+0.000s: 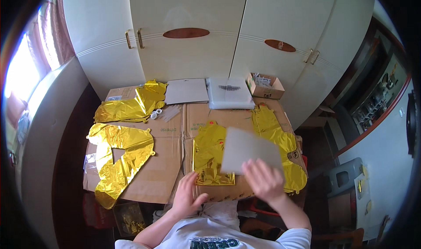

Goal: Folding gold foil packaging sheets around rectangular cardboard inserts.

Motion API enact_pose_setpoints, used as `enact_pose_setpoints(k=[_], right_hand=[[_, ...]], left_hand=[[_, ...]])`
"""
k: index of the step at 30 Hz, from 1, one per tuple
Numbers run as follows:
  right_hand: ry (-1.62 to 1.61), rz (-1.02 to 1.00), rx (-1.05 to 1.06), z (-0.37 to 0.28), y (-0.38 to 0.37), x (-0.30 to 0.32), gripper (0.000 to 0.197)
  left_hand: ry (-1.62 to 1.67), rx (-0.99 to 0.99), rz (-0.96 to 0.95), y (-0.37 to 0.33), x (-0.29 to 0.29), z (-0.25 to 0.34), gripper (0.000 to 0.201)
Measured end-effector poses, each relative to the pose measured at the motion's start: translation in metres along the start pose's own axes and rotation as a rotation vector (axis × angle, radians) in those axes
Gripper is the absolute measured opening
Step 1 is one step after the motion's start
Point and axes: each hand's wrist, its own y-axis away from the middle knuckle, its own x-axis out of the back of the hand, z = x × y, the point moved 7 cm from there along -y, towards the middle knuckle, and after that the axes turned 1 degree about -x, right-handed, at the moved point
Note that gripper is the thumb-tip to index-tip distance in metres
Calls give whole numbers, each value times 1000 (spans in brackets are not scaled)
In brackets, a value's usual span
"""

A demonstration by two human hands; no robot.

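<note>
A flat pale grey card (251, 150), blurred by motion, is in my right hand (265, 181), which grips it by its near edge. It hangs over the right part of a folded gold foil balloon (212, 150) and hides some of it. Beside that balloon's near left corner is my left hand (187, 195), fingers and thumb apart, with nothing in it. To the right lies a long gold foil balloon (280, 137). On the left side a gold foil balloon shaped like a numeral (131, 139) is spread out flat.
Cardboard (164, 172) covers the table. Along its back stand another gold foil balloon (123, 108), a stack of grey cards (187, 91), a stack of clear plastic bags (230, 97) and a small box (268, 91). White ribbon rolls (155, 114) lie near clear straws (170, 113).
</note>
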Motion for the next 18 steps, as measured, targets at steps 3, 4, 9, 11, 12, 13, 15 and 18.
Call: enact_pose_setpoints(k=[3, 4, 9, 11, 12, 13, 15, 18], right_hand=[[-202, -46, 71, -58, 21, 29, 28], [-264, -58, 101, -76, 27, 32, 27], [-425, -103, 107, -136, 56, 17, 27], [-492, -145, 72, -146, 63, 9, 27], [-510, -162, 68, -149, 66, 6, 27], [-530, -179, 64, -152, 68, 4, 28], [-569, -198, 45, -157, 72, -4, 28], [-626, -213, 4, -159, 76, -17, 30]], left_hand=[[767, 192, 47, 12, 8, -21, 70], [900, 313, 38, 18, 9, -24, 71], [848, 434, -80, 35, -2, -33, 76], [640, 406, -115, 38, -4, -38, 72], [570, 387, -107, 39, -5, -42, 68], [498, 369, -97, 41, -5, -46, 64], [340, 332, -87, 39, -2, -45, 59], [146, 290, -86, 31, 5, -36, 57]])
